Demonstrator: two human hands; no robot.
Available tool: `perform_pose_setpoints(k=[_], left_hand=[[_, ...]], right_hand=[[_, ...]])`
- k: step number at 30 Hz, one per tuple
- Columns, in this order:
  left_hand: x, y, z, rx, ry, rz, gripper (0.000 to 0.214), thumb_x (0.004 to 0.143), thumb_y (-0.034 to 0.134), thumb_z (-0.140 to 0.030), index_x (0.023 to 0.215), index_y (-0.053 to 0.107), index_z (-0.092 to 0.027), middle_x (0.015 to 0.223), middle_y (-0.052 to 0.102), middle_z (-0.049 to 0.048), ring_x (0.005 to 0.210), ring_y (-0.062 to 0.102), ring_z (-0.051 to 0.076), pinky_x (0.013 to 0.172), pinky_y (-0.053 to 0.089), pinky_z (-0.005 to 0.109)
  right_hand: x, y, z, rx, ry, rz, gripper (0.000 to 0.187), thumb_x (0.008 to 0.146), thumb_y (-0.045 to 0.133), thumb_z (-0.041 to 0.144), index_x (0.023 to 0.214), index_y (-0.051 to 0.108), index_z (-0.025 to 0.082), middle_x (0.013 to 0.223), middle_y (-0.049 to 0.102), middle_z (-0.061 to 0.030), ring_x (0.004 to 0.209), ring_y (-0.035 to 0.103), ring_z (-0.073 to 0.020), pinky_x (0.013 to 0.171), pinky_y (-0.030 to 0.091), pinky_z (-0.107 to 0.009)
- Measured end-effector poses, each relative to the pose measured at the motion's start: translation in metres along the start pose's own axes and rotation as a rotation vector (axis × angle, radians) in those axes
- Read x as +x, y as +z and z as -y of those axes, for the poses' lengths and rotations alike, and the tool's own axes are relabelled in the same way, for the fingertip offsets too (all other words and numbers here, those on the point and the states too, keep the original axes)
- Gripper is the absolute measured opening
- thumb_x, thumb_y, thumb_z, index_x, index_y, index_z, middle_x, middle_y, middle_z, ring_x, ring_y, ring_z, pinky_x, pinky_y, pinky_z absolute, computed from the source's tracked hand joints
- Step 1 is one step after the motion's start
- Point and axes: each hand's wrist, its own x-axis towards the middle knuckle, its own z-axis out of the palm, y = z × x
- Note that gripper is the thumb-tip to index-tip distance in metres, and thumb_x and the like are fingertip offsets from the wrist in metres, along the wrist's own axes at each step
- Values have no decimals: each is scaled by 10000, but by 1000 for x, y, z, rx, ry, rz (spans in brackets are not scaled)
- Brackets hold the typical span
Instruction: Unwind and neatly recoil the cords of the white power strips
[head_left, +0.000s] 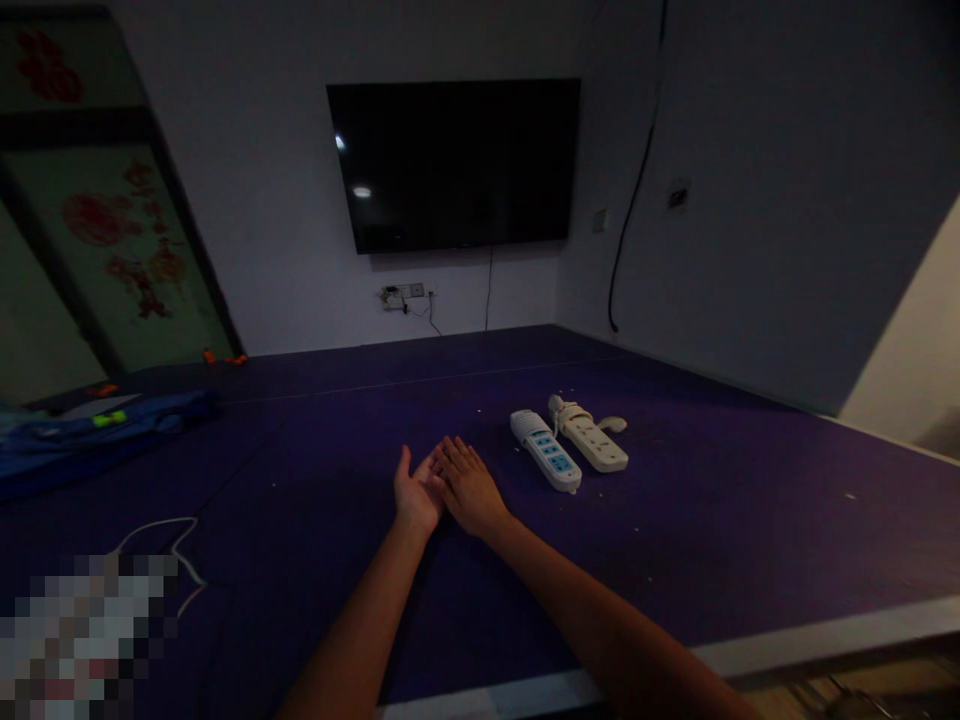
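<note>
My left hand (417, 497) is turned palm up over the purple surface (360, 590), its thumb stretched away from the fingers. Across its fingers lies my right hand (471, 490), palm down with the fingers extended. Nothing shows between the two hands. To their right rests a white power strip with a blue socket face (551, 458), its cord wound round the far end. Close beside it is a plain off-white power strip (598, 445), also with its cord wrapped at the far end. Both strips lie apart from my hands.
A blue cloth bundle (112, 430) lies at the left, with small orange objects (237, 360) farther back. A thin white cable (180, 550) curls near a pixelated area. A television (465, 165) hangs on the far wall; a black cable (634, 215) hangs down the right wall.
</note>
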Motion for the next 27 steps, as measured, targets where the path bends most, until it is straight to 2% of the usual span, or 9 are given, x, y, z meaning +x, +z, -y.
perform_pose_setpoints(k=[4,11,17,20,23,27], left_hand=[[1,-1,1,-7,16,-37,532,832,461,-490,1150,557,-75,1002,657,172,970,637,265,821,514,346],[1,1,2,-16,30,17,582,851,409,-497,1189,526,-38,1082,639,209,998,628,270,871,495,368],[2,-2,-1,-24,-13,27,523,841,445,-491,1137,555,-74,965,667,157,916,654,231,749,530,293],[3,-5,-1,-29,-19,34,501,843,443,-490,1114,566,-88,948,665,149,882,660,226,727,533,296],[3,-5,-1,-37,-1,12,487,845,446,-482,1101,571,-87,940,668,147,876,661,224,763,526,309],[1,-1,1,-14,20,18,552,841,436,-499,1153,551,-58,1032,652,191,965,639,259,841,502,348]], right_hand=[[-1,1,3,3,-18,-5,517,938,302,389,1357,419,111,1447,343,-142,1376,216,-256,1090,251,-458],[-1,2,8,-12,-68,0,514,939,311,394,1358,417,117,1440,358,-145,1363,257,-232,1097,249,-426],[2,-1,1,-38,20,13,512,941,289,379,1365,407,117,1448,347,-134,1366,250,-233,1102,223,-439],[2,-1,0,-43,32,17,512,942,282,374,1367,404,115,1451,340,-134,1369,242,-229,1103,223,-439],[1,-1,2,-37,-3,19,513,940,293,382,1366,407,118,1450,342,-135,1371,237,-233,1102,229,-435],[1,-1,7,-26,-47,18,511,937,312,386,1364,409,121,1449,342,-144,1364,254,-241,1096,244,-435]])
